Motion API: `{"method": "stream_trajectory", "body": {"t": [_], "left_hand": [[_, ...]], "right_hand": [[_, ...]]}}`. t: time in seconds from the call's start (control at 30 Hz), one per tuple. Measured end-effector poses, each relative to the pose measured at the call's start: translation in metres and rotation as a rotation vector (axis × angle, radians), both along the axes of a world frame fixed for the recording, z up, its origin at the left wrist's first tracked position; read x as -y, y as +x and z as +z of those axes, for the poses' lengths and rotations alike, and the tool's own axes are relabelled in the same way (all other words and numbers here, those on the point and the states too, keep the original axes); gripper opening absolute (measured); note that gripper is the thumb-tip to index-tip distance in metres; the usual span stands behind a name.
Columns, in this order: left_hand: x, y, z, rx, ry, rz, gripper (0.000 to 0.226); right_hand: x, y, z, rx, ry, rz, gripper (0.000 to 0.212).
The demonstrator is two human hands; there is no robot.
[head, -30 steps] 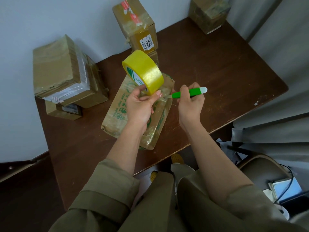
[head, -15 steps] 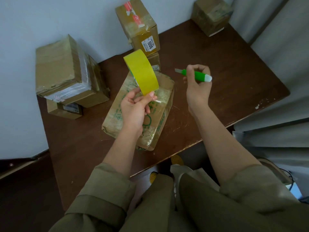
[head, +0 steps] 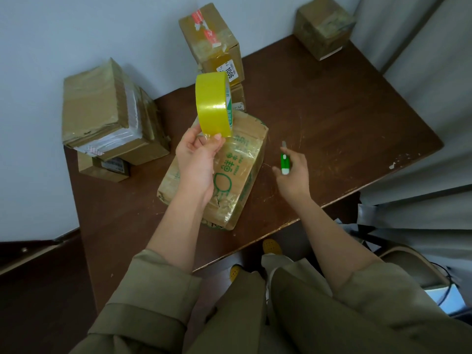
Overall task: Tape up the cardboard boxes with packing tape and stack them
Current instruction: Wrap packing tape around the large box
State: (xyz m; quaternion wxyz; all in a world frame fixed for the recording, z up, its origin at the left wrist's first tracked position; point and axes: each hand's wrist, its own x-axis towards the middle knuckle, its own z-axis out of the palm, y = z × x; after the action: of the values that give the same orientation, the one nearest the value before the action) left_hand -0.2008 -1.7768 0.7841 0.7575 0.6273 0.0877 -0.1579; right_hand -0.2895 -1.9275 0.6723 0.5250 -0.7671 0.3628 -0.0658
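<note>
While our left hand [head: 195, 157] lifts the yellow tape roll [head: 214, 104] clear of the box with green print [head: 224, 172], its fingers [head: 217, 139] pinch the roll's lower edge, likely to keep the loose end off the cardboard. Our right hand [head: 291, 175] hovers low over the counter [head: 332, 111], just right of that box, fingers curled round the green cutter [head: 284, 163] with its blade pointing away, probably so it stays ready yet safe. That box lies flat in the middle of the counter under glossy tape. Other boxes wait behind: a stacked pair [head: 107, 116] on the left, a labelled stack [head: 214, 44] at the wall, one [head: 321, 26] in the far corner
</note>
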Motion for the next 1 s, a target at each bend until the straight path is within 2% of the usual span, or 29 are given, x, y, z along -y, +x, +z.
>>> {"method": "stream_trajectory", "body": {"t": [0.1, 0.2, 0.3, 0.37, 0.47, 0.53, 0.6, 0.67, 0.8, 0.83, 0.93, 1.0], "left_hand": [[0.002, 0.002, 0.004, 0.013, -0.001, 0.006, 0.043], [0.005, -0.002, 0.009, 0.016, -0.024, 0.001, 0.04], [0.009, -0.008, 0.015, 0.036, -0.055, -0.015, 0.04], [0.013, -0.012, 0.02, 0.05, -0.064, -0.03, 0.036], [0.02, -0.018, 0.025, 0.07, -0.06, -0.069, 0.03], [0.025, -0.021, 0.028, 0.104, -0.032, -0.119, 0.033], [0.032, -0.025, 0.029, 0.146, 0.031, -0.176, 0.035], [0.04, -0.03, 0.03, 0.186, 0.096, -0.239, 0.037], [0.058, -0.042, 0.029, 0.252, 0.215, -0.378, 0.037], [0.061, -0.045, 0.029, 0.267, 0.217, -0.416, 0.038], [0.07, -0.052, 0.028, 0.279, 0.232, -0.547, 0.042], [0.075, -0.058, 0.021, 0.241, 0.266, -0.605, 0.042]], "right_hand": [[0.0, -0.004, -0.01, -0.135, 0.066, 0.156, 0.073], [0.004, -0.006, -0.02, -0.217, 0.183, 0.158, 0.081], [0.008, -0.007, -0.027, -0.265, 0.333, 0.121, 0.077], [0.012, -0.011, -0.027, -0.271, 0.323, 0.112, 0.061], [0.015, -0.012, -0.001, -0.142, 0.188, -0.062, 0.034], [0.02, -0.006, 0.029, 0.068, 0.12, -0.209, 0.021], [0.024, 0.0, 0.068, 0.33, 0.139, -0.251, 0.022], [0.027, 0.003, 0.105, 0.491, 0.168, -0.185, 0.034], [0.035, 0.003, 0.141, 0.514, 0.308, -0.006, 0.067], [0.037, 0.001, 0.141, 0.502, 0.37, -0.01, 0.064], [0.045, -0.015, 0.132, 0.479, 0.565, -0.137, 0.022], [0.048, -0.028, 0.126, 0.469, 0.616, -0.183, 0.014]]}}
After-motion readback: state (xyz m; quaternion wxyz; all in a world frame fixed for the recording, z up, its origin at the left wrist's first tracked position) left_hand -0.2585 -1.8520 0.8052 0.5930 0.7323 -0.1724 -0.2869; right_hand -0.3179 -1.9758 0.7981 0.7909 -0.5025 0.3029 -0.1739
